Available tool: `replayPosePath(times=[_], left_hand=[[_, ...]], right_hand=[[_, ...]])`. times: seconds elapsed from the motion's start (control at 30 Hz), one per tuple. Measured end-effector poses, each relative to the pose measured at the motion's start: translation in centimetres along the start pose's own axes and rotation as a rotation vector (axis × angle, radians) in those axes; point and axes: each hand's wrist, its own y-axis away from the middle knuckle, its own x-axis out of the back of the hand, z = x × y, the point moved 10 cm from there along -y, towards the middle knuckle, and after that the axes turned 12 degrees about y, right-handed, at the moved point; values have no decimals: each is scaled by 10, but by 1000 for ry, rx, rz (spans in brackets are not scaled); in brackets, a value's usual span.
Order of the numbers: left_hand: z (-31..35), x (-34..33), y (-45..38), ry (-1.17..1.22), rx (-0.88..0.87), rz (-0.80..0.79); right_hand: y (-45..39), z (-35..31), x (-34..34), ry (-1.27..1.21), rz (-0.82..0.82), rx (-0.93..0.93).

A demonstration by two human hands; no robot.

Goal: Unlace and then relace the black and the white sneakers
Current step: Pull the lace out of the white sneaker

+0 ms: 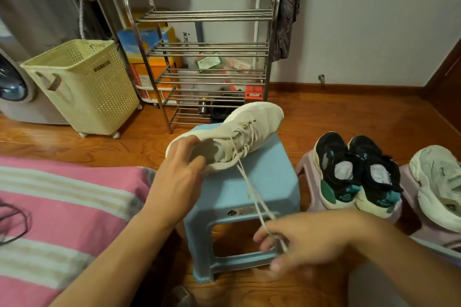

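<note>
A white sneaker [252, 127] lies tilted on its side over a light blue plastic stool [264, 182], toe pointing up and to the right. My left hand [179, 169] grips it at the heel opening. Its white lace [252, 192] runs taut from the eyelets down to my right hand [291, 242], which pinches the lace ends in front of the stool. A pair of black sneakers [356, 172] with teal accents stands on a pale pink stool [309, 182] to the right. A second white sneaker [439, 187] sits at the far right.
A steel shoe rack [207, 57] stands against the back wall, with a cream laundry basket [84, 87] to its left. A pink and white striped bedcover [62, 207] fills the lower left, with a black lace [12, 222] lying on it. The floor is wood.
</note>
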Motion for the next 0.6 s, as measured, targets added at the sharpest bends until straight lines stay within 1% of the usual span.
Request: replayPosePath(times=[0.03,0.1,0.13,0.17,0.2,0.23,0.27,0.33,0.37,0.4,0.43,0.47,0.53,0.6], left_hand=[[3,-3,1,-12,-23,-32],[7,-9,4,-61,-57,-90],[8,-11,7,-78,-68,-112],[10,-11,9,-76,-76,-124],[13,-11,11,-56,-86,-119],[17,-10,12,-29,-96,-98],[22,-9,12,-9,-105,-69],[31,-11,7,-16,-86,-13],[33,-13,3,-34,-46,10],[31,-14,-2,-53,2,29],[29,-14,-6,-74,46,38],[27,-13,-9,-89,70,43],[26,-7,-9,-68,34,72],[27,1,-5,-49,-14,117]], right_hand=[[3,12,-8,17,-79,-43],[14,27,-8,-123,-163,-117],[20,32,-4,-195,-172,-126],[26,34,4,-190,-142,-118],[29,39,16,-153,-62,-116],[29,41,32,-88,58,-116],[28,46,52,-39,226,-147],[38,58,99,-68,690,-257],[42,56,116,-119,897,-258],[41,50,125,-168,1026,-215],[35,37,129,-165,1074,-152],[27,22,130,-113,1080,-90],[16,-1,126,100,1112,-60],[17,-18,124,335,1235,-75]])
